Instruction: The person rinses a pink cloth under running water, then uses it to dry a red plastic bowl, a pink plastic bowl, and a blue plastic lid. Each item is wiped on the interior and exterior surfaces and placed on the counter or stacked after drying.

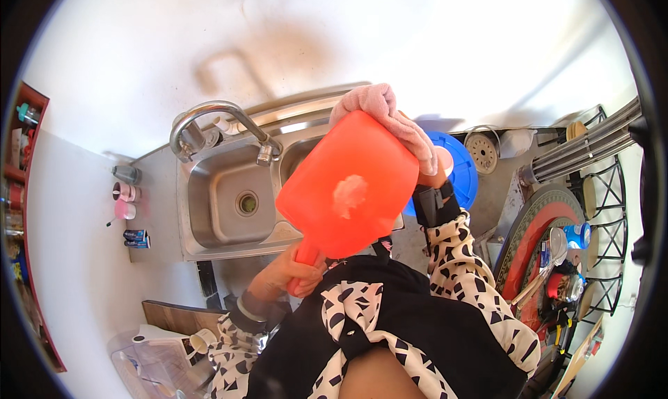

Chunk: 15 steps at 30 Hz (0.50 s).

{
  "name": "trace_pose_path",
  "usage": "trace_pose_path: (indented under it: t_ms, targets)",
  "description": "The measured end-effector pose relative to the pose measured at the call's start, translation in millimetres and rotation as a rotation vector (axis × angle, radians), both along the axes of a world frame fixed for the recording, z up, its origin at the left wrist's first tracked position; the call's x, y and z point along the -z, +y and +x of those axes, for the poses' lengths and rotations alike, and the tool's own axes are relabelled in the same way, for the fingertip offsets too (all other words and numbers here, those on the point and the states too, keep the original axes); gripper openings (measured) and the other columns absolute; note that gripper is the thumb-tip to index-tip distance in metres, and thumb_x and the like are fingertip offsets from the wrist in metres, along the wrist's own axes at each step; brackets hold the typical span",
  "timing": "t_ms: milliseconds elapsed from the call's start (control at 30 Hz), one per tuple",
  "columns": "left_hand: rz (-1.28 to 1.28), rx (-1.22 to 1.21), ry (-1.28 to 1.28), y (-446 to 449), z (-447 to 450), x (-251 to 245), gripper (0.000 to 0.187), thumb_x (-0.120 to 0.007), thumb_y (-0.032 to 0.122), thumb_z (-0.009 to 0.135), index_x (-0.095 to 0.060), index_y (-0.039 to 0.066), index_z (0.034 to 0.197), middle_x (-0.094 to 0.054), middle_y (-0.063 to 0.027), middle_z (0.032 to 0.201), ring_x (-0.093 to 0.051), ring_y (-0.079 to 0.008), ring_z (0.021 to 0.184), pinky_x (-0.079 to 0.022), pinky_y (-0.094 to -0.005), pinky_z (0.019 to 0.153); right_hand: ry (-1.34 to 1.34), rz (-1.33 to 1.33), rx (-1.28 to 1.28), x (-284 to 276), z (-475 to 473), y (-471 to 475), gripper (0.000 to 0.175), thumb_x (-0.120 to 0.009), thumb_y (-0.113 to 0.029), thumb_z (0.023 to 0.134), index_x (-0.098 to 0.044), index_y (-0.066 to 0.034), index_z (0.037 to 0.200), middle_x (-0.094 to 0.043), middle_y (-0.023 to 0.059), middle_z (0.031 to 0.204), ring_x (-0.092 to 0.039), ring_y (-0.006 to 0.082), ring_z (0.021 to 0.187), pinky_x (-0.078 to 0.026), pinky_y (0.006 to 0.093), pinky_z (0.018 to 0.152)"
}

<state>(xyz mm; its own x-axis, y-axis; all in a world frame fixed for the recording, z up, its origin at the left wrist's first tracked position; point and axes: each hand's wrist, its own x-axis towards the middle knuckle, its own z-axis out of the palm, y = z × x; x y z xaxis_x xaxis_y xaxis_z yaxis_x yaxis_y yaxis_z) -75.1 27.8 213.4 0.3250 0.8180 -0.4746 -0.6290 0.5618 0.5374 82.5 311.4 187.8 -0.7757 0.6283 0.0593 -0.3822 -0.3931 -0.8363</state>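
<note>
My left hand (292, 271) grips the handle of a red plastic utensil (318, 190), held up with its broad face towards me. I cannot tell whether it is a dipper or a board. A pale worn patch marks the middle of that face. Over its far right edge lies a folded pink cloth (368, 99). My right hand (437, 179) is at the cloth's lower end, its fingers mostly hidden behind cloth and utensil. Below these stands a stainless steel double sink (214, 237), its right bowl largely covered. A curved chrome faucet (219, 106) reaches over the left bowl.
A blue round lid or tub (464, 174) stands right of the sink, near a strainer-like round piece (481, 152). Toothpaste boxes (136, 239) and small containers (125, 192) line the left ledge. A round patterned tray (514, 247) and wire rack (610, 232) are at right.
</note>
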Motion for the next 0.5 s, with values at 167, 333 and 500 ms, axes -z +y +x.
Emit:
trace_pose_path:
  t_ms: [167, 333, 500]
  targets:
    - [0.144, -0.006, -0.238, 5.2, -0.3, 21.9, 0.018, -0.063, 0.002, 0.078, -0.045, 0.002, 0.081, -0.042, -0.0071, 0.052, -0.041, -0.0152, 0.036, -0.033, -0.028, 0.032, -0.449, 1.152, 0.584, 26.6, -3.2, -34.6, 0.044, -0.066, -0.033, 0.086, -0.056, -0.0086, 0.12, -0.062, 0.0062, 0.111, -0.059, 0.0222, 0.105, -0.047, 0.0337, 0.09]
    - [0.155, -0.253, -0.213, 18.9, 0.8, 29.7, 0.015, -0.062, 0.004, 0.082, -0.049, 0.001, 0.09, -0.049, -0.0078, 0.059, -0.048, -0.0155, 0.039, -0.042, -0.0277, 0.037, -0.727, 1.333, 0.693, 30.3, 0.9, -58.6, 0.06, -0.066, -0.033, 0.085, -0.045, -0.0107, 0.137, -0.054, 0.0097, 0.129, -0.054, 0.0281, 0.114, -0.043, 0.0377, 0.098]
    - [0.092, -0.478, 0.364, 33.3, 10.3, 30.3, 0.034, -0.06, 0.004, 0.085, -0.045, 0.002, 0.116, -0.054, -0.0082, 0.067, -0.052, -0.0166, 0.042, -0.045, -0.0288, 0.039, 0.004, -0.306, 0.385, 35.0, -8.4, -66.5, 0.046, -0.057, -0.019, 0.096, -0.043, 0.0005, 0.135, -0.056, 0.008, 0.121, -0.056, 0.0159, 0.109, -0.046, 0.0268, 0.091]
